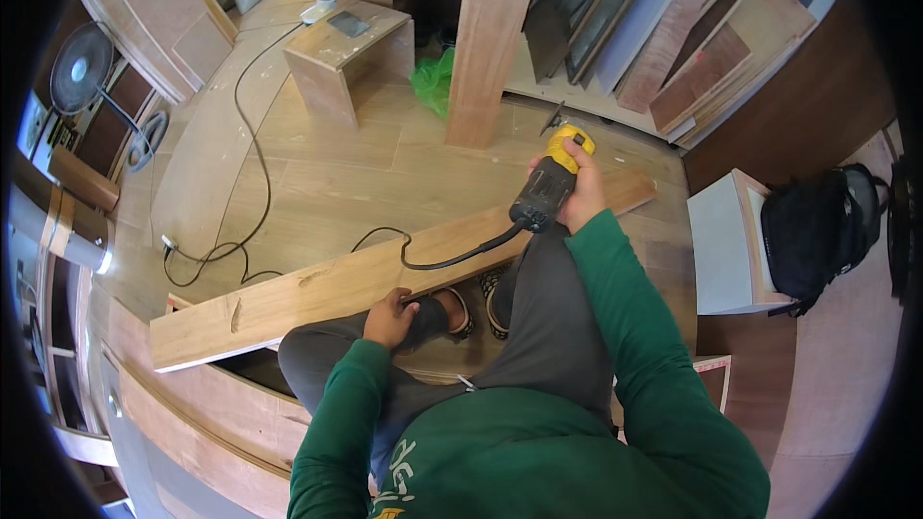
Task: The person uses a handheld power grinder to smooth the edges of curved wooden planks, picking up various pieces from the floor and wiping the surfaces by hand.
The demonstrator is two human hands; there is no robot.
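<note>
- Underneath, a wood-toned floor [336, 163] spreads through the room, with the person sitting low over it, knees bent and feet apart.
- A long wooden plank [361, 269] lies slantwise in front of the knees, its left end nearer the person, two dark gouges showing on its face.
- Beyond it an upright board [492, 38] stands, paler and reddish.
- A small plywood bench [346, 34] sits left of that board, a flat grey piece on top.
- To the right, a white-sided cabinet [721, 245] has a black backpack [812, 231] against it.
- A fan [82, 67] stands at far left.
- A green plastic bag [435, 82] is bunched between bench and upright board.
- The yellow and black power tool [543, 194] is up above the plank's right part, its dark cord trailing left.
- The right hand [582, 192] has its fingers wrapped round that tool.
- The left hand [387, 317] is at the plank's near edge, fingers curled and narrow; I cannot tell whether they grip it.
- Smallest, a thin blade [553, 117] sits at the tool's far end, clear of the plank.
</note>
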